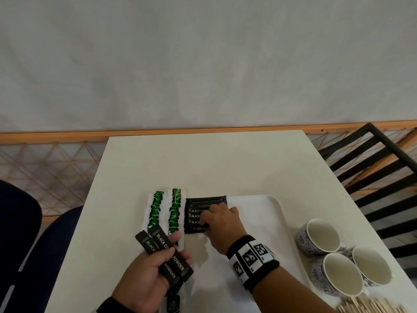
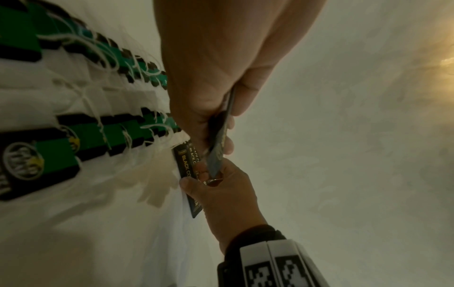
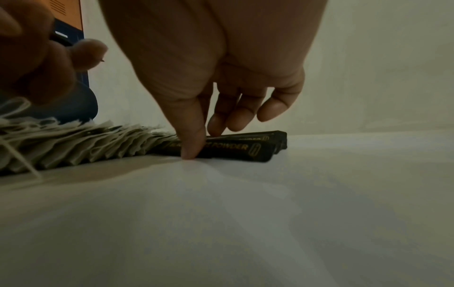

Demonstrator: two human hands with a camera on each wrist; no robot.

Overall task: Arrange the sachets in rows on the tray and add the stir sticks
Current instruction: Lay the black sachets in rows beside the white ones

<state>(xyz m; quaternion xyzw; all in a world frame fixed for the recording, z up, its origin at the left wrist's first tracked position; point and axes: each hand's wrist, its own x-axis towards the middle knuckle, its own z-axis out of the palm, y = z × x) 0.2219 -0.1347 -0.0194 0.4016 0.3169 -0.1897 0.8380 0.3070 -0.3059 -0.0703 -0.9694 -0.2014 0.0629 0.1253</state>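
Right hand [image 1: 222, 224] presses its fingertips on the coffee row [image 1: 198, 213]; left hand [image 1: 144, 276] grips spare sachets [image 1: 165, 254], next to lay alongside.

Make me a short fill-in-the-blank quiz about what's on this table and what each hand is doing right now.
1. The left hand grips ____ black coffee powder sachets.
2. The right hand touches the row of black coffee sachets lying on the white plastic ____.
3. The two rows of tea bags carry tags coloured black and ____.
4. Right of the tray stand ____ empty patterned ceramic cups.

Missing words: two; tray; green; three
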